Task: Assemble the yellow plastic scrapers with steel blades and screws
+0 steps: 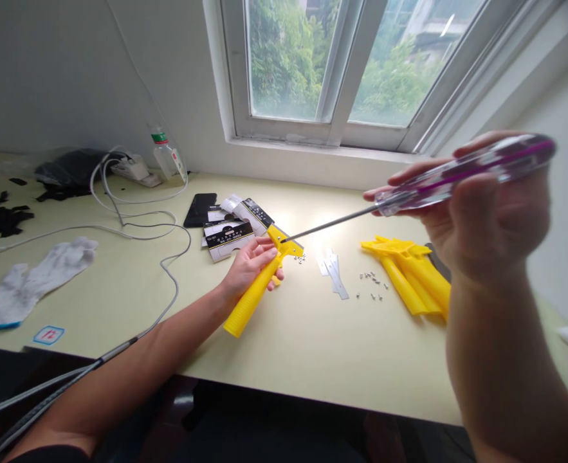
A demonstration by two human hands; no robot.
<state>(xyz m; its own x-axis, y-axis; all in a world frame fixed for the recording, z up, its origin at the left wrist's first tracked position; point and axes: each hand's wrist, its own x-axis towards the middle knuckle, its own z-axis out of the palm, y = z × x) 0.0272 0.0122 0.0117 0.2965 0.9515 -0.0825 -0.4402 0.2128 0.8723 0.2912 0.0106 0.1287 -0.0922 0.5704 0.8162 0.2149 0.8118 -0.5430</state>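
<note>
I looked down remotely on a smooth, pale yellow worktop (332, 347), brightest toward its far edge, with a window (291, 58) onto greenery in the wall at twelve o'clock. I centred my clock on the head of the scraper (257, 292).

At ten o'clock stood a clear plastic bottle (165, 154). Toward nine lay a flat black phone (197, 212), overlapping black-and-white packets (229, 241) and, farther out, a crumpled white fabric glove (47, 283) edged in blue. A thin cable (119, 348) looped across that side. Toward four, flat metal blades (332, 276) overlapped, with small shiny screws (373, 296) scattered beyond them; between three and four I saw a pile of yellow plastic handles (402, 280).

The scraper was over the middle of the worktop, yellow, its round, ribbed grip slanting toward seven and its head flaring wide. Of the hands, the left hand (255, 260) was closed around its neck; the right hand (486, 212) gripped a screwdriver (457, 175) with a clear, purple-striped handle. Its slim metal shaft ran in from between two and three to the scraper's head; I couldn't tell whether the tip was seated in a screw.
</note>
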